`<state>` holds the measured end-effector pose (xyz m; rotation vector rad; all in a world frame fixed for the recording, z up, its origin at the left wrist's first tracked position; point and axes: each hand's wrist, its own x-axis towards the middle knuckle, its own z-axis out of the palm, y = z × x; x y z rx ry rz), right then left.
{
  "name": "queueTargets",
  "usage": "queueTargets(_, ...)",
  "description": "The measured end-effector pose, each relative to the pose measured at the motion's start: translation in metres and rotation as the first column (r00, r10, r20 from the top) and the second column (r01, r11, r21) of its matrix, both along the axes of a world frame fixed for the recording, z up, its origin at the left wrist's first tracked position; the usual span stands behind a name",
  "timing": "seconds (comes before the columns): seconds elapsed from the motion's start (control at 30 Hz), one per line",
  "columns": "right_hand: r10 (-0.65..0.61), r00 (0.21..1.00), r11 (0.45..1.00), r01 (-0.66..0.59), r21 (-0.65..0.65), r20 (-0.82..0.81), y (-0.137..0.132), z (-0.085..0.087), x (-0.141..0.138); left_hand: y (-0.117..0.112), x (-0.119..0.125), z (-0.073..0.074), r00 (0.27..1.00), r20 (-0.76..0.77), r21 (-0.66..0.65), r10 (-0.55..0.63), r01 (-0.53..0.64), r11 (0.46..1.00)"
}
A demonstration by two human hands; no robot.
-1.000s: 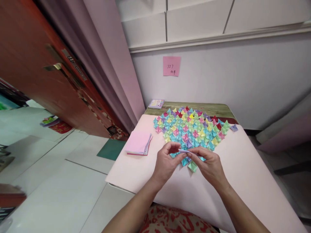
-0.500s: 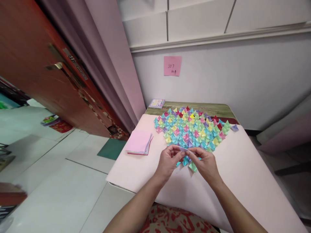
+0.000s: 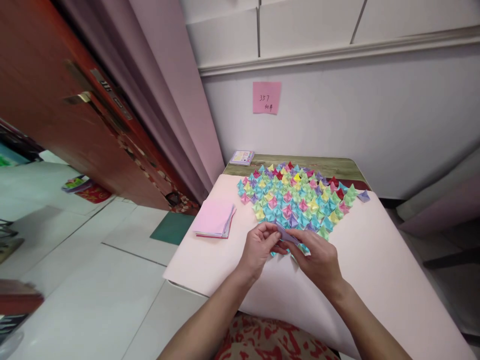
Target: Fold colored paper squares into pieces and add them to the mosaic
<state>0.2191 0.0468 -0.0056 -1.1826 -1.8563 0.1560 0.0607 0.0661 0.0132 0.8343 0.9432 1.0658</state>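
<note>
A small folded piece of purple paper is held up over the near end of the folded paper pieces. My left hand pinches its left corner between thumb and fingers. From the other side, my right hand grips its right part, fingers behind and thumb below. Beyond and under both hands spreads a dense group of folded paper pieces in blue, green, yellow, pink, red and purple, with pointed tips. My hands hide the nearest of them.
A stack of square paper, pink on top, lies left on the pale pink table cover. A small pack sits at the table's back left corner. A pink note is on the wall. One purple piece lies apart at right.
The purple paper has been turned so that more of its face shows. My right hand has shifted slightly right and down, its fingers reaching further along the paper. The camera view has shifted a little.
</note>
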Motion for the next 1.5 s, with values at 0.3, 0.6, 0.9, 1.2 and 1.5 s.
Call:
queueTargets(0.3, 0.036, 0.980, 0.998, -0.046, 0.048, 0.194, 0.001, -0.002, 0.004, -0.002, 0.006, 0.003, 0.996, -0.091, 0.073, 0.010, -0.004, 0.997)
queueTargets(0.6, 0.290, 0.947, 0.955, -0.276, -0.113, 0.138, 0.003, 0.008, 0.014, -0.002, -0.001, 0.000, 0.987, -0.158, 0.081, -0.024, 0.037, 0.996)
queueTargets(0.9, 0.146, 0.975, 0.951, -0.185, -0.248, -0.168, 0.006, 0.009, 0.013, -0.001, -0.008, 0.008, 0.973, -0.123, 0.016, -0.198, 0.201, 0.979)
queueTargets(1.2, -0.042, 0.839, 0.848, -0.258, -0.464, -0.543, 0.001, 0.012, -0.001, -0.006, 0.001, 0.007, 0.985, -0.100, -0.005, -0.137, 0.137, 0.990)
queueTargets(1.5, 0.173, 0.821, 0.865, -0.391, -0.316, -0.544, 0.008, 0.003, 0.010, -0.007, -0.001, 0.013, 0.992, -0.086, -0.041, -0.097, 0.094, 0.995)
